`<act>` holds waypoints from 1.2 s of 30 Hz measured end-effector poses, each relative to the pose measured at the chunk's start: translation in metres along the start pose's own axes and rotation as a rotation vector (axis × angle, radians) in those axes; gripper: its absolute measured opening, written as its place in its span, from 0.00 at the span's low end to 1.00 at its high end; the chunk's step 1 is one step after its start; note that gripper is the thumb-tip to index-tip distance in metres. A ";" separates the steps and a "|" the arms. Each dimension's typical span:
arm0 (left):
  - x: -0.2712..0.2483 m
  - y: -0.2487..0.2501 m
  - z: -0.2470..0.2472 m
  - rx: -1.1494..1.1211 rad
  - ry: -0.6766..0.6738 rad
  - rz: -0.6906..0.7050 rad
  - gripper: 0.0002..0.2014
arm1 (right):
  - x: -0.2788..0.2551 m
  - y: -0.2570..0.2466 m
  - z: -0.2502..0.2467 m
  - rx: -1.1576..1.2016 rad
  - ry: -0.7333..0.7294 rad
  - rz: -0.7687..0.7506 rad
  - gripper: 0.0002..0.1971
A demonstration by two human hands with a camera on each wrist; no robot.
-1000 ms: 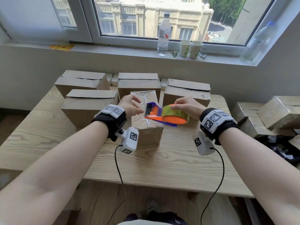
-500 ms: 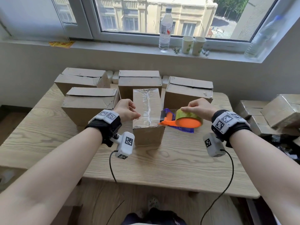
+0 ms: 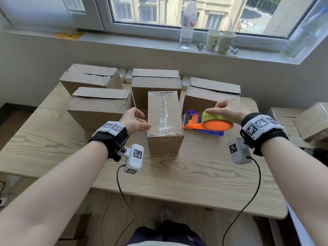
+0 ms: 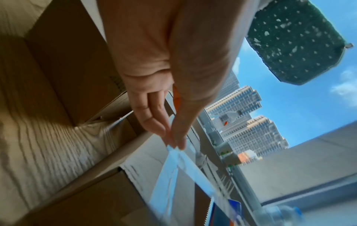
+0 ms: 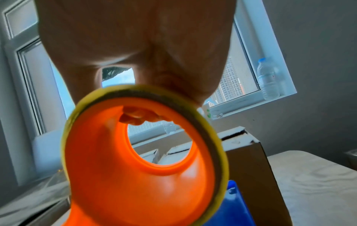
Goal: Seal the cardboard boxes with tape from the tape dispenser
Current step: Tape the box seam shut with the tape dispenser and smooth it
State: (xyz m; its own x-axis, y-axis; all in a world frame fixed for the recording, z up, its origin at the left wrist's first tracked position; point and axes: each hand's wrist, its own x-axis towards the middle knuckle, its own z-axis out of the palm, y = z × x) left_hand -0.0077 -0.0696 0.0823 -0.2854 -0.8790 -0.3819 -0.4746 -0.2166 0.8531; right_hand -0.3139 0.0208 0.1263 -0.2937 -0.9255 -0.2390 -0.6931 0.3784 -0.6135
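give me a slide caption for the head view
Right hand holds the tape dispenser beside a taped cardboard box; left hand at its other side.

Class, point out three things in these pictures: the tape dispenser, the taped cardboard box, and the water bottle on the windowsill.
tape dispenser [image 3: 215, 124]: head view, orange hub face.
taped cardboard box [image 3: 164, 112]: head view, taped top.
water bottle [image 3: 188, 23]: head view, clear body.

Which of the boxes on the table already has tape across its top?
The narrow front box between the two hands: shiny clear tape runs along its top seam. The four boxes behind it show bare cardboard flaps.
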 end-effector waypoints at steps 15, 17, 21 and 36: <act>0.009 -0.013 0.001 0.142 -0.019 -0.100 0.12 | 0.008 0.021 0.039 -0.428 -0.149 0.175 0.25; 0.012 -0.023 -0.001 0.158 0.007 -0.122 0.13 | 0.010 0.020 0.049 -0.416 -0.158 0.174 0.25; 0.016 -0.033 -0.002 0.129 0.024 -0.159 0.13 | 0.015 0.019 0.057 -0.399 -0.158 0.178 0.24; 0.024 -0.044 0.013 0.240 0.084 -0.143 0.22 | 0.022 0.029 0.066 -0.382 -0.128 0.180 0.28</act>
State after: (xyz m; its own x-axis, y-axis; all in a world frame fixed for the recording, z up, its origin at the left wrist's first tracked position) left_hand -0.0043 -0.0760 0.0307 -0.1361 -0.8810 -0.4531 -0.6914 -0.2430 0.6803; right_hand -0.2969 0.0108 0.0541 -0.3650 -0.8295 -0.4226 -0.8388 0.4900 -0.2373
